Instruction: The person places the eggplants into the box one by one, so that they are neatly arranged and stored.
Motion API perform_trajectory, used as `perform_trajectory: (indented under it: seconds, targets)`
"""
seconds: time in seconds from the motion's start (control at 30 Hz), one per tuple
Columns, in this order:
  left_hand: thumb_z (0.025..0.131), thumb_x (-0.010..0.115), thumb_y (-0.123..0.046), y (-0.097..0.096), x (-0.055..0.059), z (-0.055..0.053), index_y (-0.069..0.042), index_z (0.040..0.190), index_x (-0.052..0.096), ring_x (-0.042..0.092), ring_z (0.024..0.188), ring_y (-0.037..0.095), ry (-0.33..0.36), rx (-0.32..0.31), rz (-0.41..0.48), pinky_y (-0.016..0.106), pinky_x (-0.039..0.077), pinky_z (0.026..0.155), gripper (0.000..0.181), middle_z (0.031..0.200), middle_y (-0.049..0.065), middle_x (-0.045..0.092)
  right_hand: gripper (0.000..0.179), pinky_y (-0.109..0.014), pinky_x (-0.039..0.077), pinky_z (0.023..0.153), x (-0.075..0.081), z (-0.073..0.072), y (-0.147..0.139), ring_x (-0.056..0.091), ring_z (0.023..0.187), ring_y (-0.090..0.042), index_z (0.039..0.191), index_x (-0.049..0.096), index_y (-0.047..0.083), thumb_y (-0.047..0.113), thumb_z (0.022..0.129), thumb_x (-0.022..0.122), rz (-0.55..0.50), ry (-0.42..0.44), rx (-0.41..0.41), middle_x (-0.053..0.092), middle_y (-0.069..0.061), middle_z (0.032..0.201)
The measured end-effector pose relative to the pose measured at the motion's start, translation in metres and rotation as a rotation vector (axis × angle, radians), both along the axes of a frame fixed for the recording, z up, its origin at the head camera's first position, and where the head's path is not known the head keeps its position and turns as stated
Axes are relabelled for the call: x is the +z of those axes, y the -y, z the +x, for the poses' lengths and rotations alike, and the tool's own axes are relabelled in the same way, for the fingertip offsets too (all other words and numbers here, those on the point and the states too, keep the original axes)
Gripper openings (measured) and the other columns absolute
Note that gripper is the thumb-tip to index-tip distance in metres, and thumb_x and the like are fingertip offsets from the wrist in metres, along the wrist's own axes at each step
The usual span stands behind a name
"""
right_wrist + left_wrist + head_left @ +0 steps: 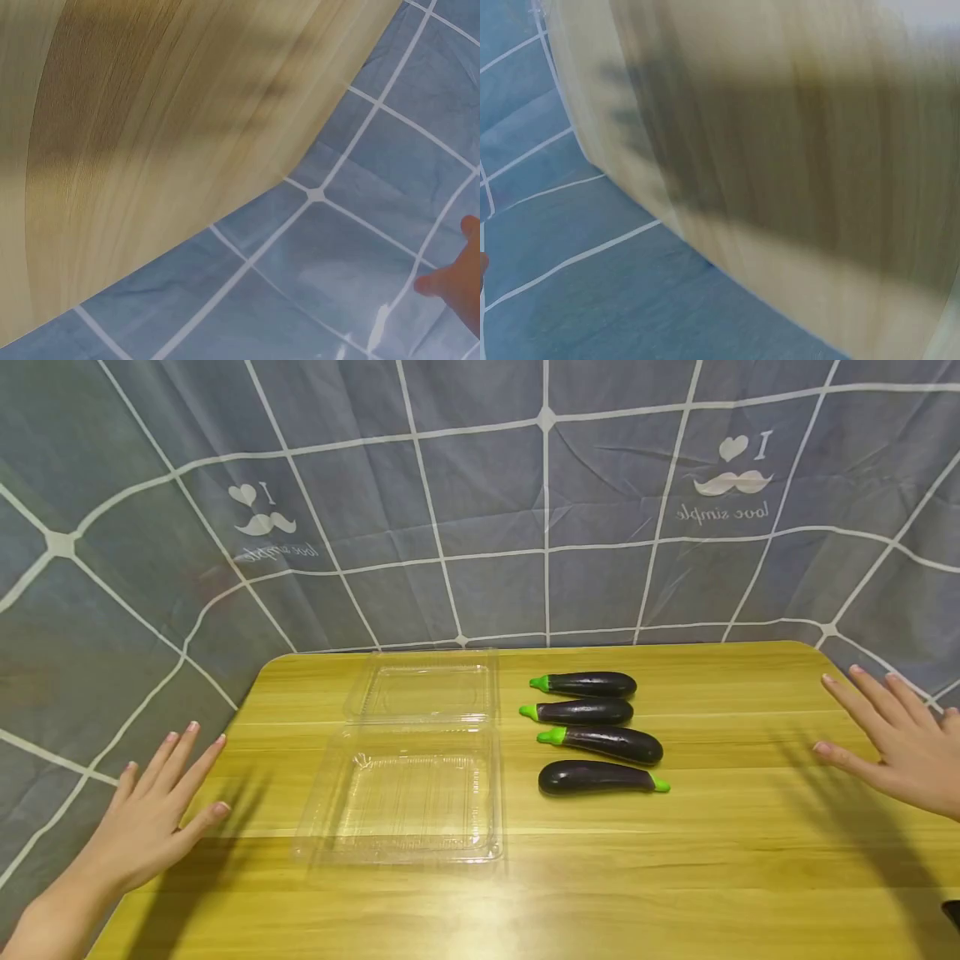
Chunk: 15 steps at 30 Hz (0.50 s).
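Tbl (480, 914) glare btm ctr, soft shadows (187, 893) L/R, L wrist cam blurry.

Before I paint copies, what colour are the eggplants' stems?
Bright green stems, clearest in the head view.

Left grip (153, 822) and right grip (903, 743) well apart, both straight-fingered, spread, back uppermost.

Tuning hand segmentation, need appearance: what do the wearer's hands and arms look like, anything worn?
Left hand: bare, slender fingers, no glove or ring showing. Left forearm: no sleeve, band or cable on the visible part. Right hand: also ungloved, no ring visible; cut off by the frame edge, so any sleeve can't be told.
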<state>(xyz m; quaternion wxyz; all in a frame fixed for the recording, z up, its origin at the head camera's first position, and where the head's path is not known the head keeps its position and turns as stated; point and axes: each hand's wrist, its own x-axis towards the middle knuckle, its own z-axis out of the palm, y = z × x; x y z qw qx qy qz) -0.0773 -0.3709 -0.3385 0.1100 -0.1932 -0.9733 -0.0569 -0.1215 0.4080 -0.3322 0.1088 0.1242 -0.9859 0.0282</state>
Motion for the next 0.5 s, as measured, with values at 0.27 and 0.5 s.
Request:
perform_trajectory:
  seconds: [0.27, 0.5]
  targets:
    - [0.095, 0.050, -0.032, -0.0024, -0.0079, -0.0004, -0.020, 0.151, 0.005, -0.013, 0.140, 0.025, 0.016, -0.008, 0.024, 0.066, -0.014, 0.099, 0.073, 0.155, 0.007, -0.011, 0.091, -0.083, 0.005, 0.081, 0.0007, 0.0012, 0.0046, -0.011, 0.137, -0.041, 0.151, 0.000, 0.028, 0.050, 0.085, 0.060, 0.011, -0.003, -0.004, -0.007, -0.008, 0.155]
    - [0.094, 0.052, -0.033, -0.0081, -0.0106, -0.0027, -0.019, 0.151, 0.010, -0.007, 0.141, 0.024, -0.014, -0.030, 0.050, 0.066, -0.008, 0.102, 0.072, 0.156, 0.006, -0.005, 0.084, -0.083, 0.007, 0.080, -0.0020, -0.0011, 0.0056, -0.004, 0.136, -0.046, 0.151, 0.006, 0.024, 0.043, 0.089, 0.059, -0.035, -0.004, 0.056, -0.002, -0.012, 0.155]
